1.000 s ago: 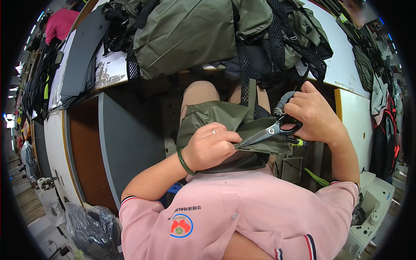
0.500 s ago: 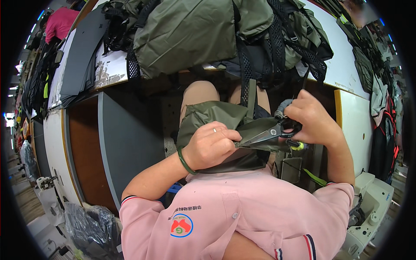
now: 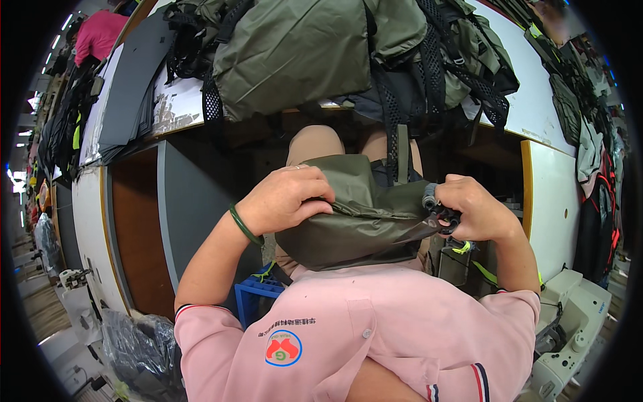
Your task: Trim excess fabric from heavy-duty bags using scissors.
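And there it was, the olive cloth [image 3: 341, 244] spread across the lap, just on the near side of the knees [image 3: 316, 144], with both hands on it or right beside it! On the left, the left hand [image 3: 288, 194] had thumb and fingers pinched together on the cloth, at the left end of a long fold that ran across toward the right. Over on the right, the right hand [image 3: 469, 208] was clamped round the dark handles of the scissors [image 3: 447, 219], right up against the cloth's right end; the blades were too hard to make out to say whether they stood apart or together. The step in hand looked like handling that folded edge, left hand steadying, scissors at the ready. My reading of the next move: it called for a firm left pinch, a flat fold and a clear view of the blades, because loose layers bunched close to them could easily be nicked. Beyond the knees, on the far side, olive packs [image 3: 295, 60] crowded the desk [image 3: 536, 104], with grey sheets [image 3: 130, 87] stacked far left. A blue crate [image 3: 249, 295] sat near left, below the left forearm, and a pale sewing machine [image 3: 576, 328] stood near right.
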A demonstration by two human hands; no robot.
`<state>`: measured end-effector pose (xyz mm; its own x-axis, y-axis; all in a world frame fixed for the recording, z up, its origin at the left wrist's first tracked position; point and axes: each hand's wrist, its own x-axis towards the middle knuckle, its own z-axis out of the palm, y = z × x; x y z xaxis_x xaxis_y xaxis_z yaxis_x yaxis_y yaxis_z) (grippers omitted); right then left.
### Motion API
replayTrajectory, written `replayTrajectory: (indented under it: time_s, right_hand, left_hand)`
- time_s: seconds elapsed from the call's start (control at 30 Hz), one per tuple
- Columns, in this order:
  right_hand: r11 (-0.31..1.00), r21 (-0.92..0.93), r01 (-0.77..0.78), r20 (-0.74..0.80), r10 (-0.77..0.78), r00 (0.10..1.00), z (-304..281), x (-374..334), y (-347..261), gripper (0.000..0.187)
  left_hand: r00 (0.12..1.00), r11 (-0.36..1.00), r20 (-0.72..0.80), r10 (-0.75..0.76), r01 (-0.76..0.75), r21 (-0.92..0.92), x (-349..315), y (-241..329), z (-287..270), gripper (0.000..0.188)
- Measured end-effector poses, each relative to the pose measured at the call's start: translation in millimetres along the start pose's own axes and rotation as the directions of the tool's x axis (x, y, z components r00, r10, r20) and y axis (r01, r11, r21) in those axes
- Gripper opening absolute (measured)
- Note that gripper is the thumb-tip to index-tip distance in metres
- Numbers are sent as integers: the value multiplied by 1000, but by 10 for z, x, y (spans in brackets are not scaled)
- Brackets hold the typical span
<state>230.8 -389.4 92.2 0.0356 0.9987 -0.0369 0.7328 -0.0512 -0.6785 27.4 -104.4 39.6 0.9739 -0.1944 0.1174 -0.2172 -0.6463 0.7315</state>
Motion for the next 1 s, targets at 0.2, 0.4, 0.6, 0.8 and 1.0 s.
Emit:
replayTrajectory:
  time_s: [0.2, 0.4, 0.6, 0.8, 1.0]
  right_hand:
    - [999, -48, -1, -47, -1, 999, -20, -44, 29, 30]
    - [992, -124, -29, -76, 19, 997, -16, -103, 93, 29]
    - [996, -79, -32, -86, 25, 996, -7, -140, 102, 27]
    - [984, -174, -45, -66, 34, 997, -10, -164, 73, 30]
    - [930, -363, -63, -114, 22, 993, -77, -9, -132, 41]
  left_hand:
    - [992, 978, -58, 115, -103, 181, -47, 100, -20, 13]
    - [887, 921, -345, 308, -187, 341, -100, 359, 27, 20]
    - [957, 968, -229, 177, -127, 218, -134, 351, 142, 18]
    - [858, 879, -321, 401, -261, 399, -184, 368, 197, 23]
    - [816, 845, -347, 463, -287, 452, -177, 442, 200, 25]
